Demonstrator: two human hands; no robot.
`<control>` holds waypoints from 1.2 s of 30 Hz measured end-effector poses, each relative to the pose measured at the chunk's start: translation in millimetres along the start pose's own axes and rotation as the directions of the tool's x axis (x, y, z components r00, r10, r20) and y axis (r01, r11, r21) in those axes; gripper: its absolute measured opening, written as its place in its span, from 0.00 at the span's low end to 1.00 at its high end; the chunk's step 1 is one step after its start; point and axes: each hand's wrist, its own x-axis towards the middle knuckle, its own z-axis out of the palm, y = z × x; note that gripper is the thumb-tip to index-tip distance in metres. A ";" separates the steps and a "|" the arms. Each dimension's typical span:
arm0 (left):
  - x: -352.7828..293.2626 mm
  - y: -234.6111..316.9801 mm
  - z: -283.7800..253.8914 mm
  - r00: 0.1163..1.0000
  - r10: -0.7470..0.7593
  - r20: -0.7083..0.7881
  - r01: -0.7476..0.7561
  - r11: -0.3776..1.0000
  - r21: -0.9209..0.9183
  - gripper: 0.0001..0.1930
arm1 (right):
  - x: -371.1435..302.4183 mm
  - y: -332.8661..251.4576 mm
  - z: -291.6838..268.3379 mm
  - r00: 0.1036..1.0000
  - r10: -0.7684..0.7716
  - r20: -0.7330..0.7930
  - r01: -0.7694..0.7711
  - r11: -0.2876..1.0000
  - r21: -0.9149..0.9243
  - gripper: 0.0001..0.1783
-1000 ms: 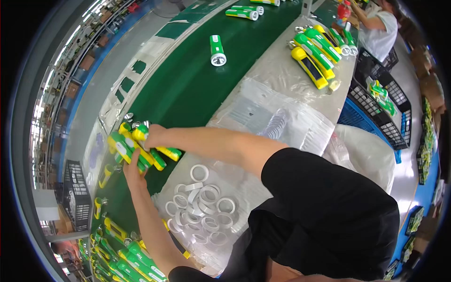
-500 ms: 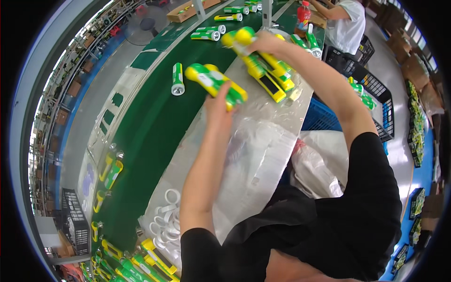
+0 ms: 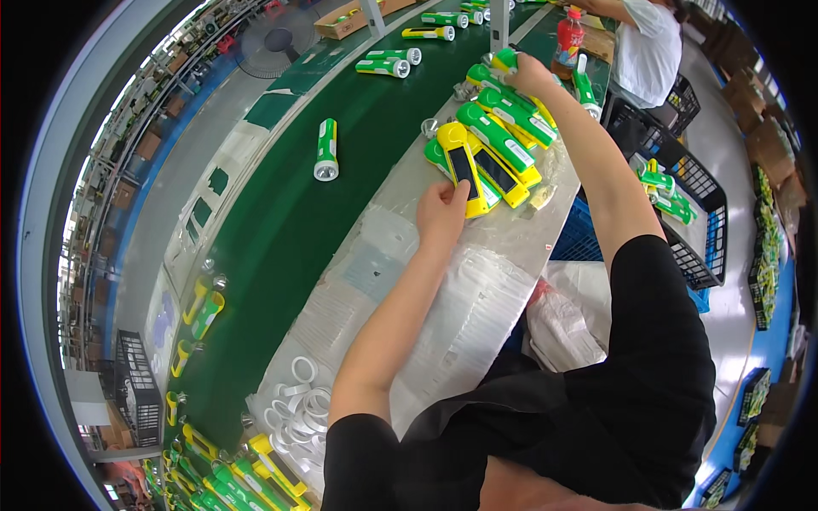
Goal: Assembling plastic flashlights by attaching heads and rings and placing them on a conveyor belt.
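Flashlights (image 3: pixel 503 136) lie heaped on the far part of our bench (image 3: pixel 405 294), beside the green belt (image 3: pixel 277 234), most of them slanting alike with their silver cups (image 3: pixel 430 129) toward the belt. We seem to be settling two of them onto that heap, and we judge that it goes best if we lower each body flat along its neighbours, rather than drop it, and keep the cups free so that none gets pinched under a case. Turning the dark panels upward and letting go only once a body rests without rocking should spare them scratches and stop a slide toward the belt. Our left hand (image 3: pixel 443 215) is closed on the lower end of a yellow flashlight (image 3: pixel 462 163), thumb on its face near the panel; the other fingers are mostly hidden, so we cannot tell how tight the hold is. Our right hand (image 3: pixel 533 78), at the far side of the heap, has its fingers bent round a green flashlight (image 3: pixel 505 60) whose end pokes out past them. Near that hand stands a bottle (image 3: pixel 568 43), which we do well to keep our knuckles off.
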 end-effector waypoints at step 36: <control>17.9 -7.6 -213.7 0.984 -0.133 -0.115 0.136 0.990 0.021 0.10 | 31.9 203.9 34.7 0.963 0.259 0.074 -0.226 0.927 -0.298 0.44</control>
